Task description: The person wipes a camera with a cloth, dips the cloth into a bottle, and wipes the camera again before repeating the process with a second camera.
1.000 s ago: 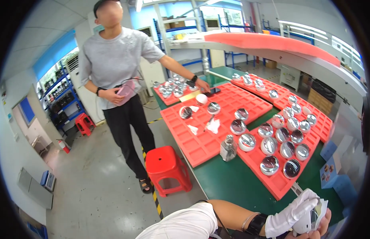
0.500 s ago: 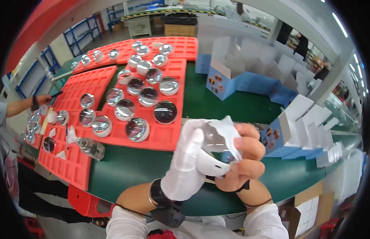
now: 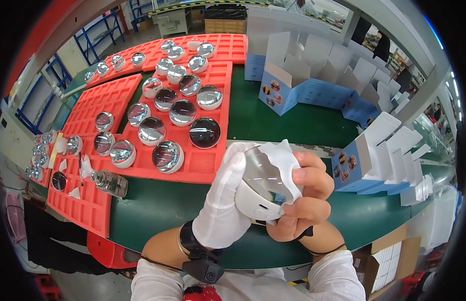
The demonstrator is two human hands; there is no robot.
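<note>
A round device (image 3: 253,200) with a white base and a glossy mirrored dome is held up over the near middle of the table. My left hand (image 3: 219,203), in a white glove, grips it from the left side, the slot in its base facing me. My bare right hand (image 3: 313,193) is closed on a thin white cloth (image 3: 282,158) and presses it against the dome's right side. Part of the dome is covered by the cloth and fingers.
Red foam trays (image 3: 192,165) to the left carry several similar mirrored domes. A clear glass bottle (image 3: 111,183) lies tilted by the near tray edge. Open blue-and-white boxes (image 3: 278,95) stand behind and to the right (image 3: 353,165). A brown carton (image 3: 411,246) sits lower right.
Between my hands the device has tipped, so more of its white base and dome show. The cloth stays against its right side. Another person's hand at the far left is gone from view.
</note>
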